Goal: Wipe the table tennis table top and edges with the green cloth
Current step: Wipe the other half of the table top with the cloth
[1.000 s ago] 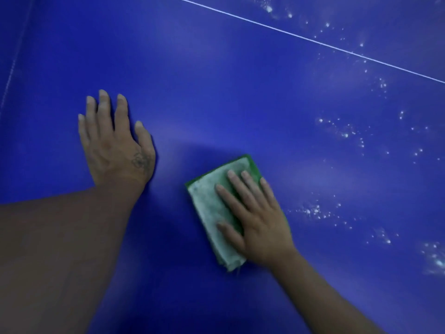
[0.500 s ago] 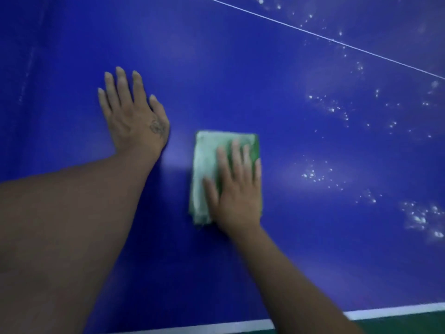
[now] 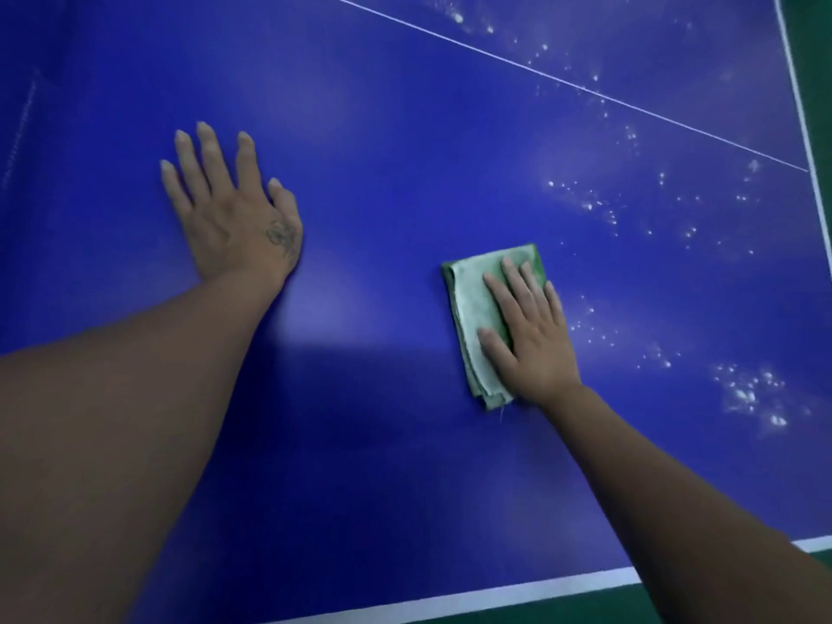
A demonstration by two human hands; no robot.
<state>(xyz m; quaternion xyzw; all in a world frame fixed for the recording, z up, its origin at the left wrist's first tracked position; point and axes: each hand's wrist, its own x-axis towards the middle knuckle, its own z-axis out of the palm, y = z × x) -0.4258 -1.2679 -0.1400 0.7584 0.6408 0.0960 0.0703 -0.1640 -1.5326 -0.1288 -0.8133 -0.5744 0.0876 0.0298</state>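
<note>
**Two hands flat on the table tennis table top, one on the green cloth**

Both hands are lying palm down on the blue surface. The right hand is pressing on the green cloth with straight fingers held close together; nothing is curling round the fabric, and the thumb is lying along the cloth's middle. The cloth is sitting folded into a narrow rectangle at about 3 o'clock from the middle of the view, flat on the table top. Its pale, worn face is showing at the 9 o'clock side of the hand and a brighter green strip is showing beyond the fingertips. Its frayed near corner is sticking out past the wrist at 6 o'clock.

The left hand is resting well apart from the cloth, at about 10 o'clock, with fingers spread and straight and holding nothing. A small dark tattoo is showing near the thumb base.

White specks are lying scattered over the surface from 1 o'clock down to 4 o'clock, all on the far side of the cloth from the left hand. A thin white centre line is running diagonally across the top. A white edge stripe is bordering the table at 6 o'clock.
</note>
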